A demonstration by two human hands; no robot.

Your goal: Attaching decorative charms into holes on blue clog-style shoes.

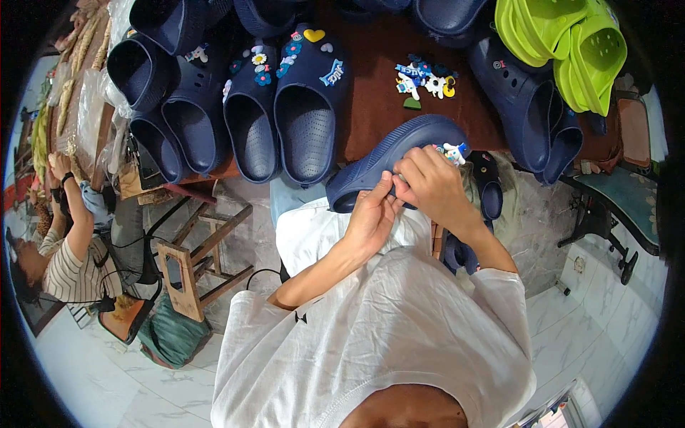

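Observation:
A navy foam clog (389,153) is tilted on its side in front of me, its ridged sole edge toward the table. My left hand (372,212) is closed on the rim of its opening, thumb and fingers pinched. Over the upper, my right hand (432,182) is closed with its fingers curled, the fingertips meeting those of the left. What sits between the fingertips is hidden. A white dog-like charm (454,152) with blue parts shows on the clog beside my right knuckles. Farther off, a small pile of shoe charms (427,78) lies on the brown tabletop (378,60).
Two navy clogs decorated with charms (307,121) stand left of the held one, beside several plain ones (191,118). Lime green clogs (589,60) are stacked at the far right. A wooden stool (196,264) and a seated person (78,242) are at left; an office chair (621,207) is at right.

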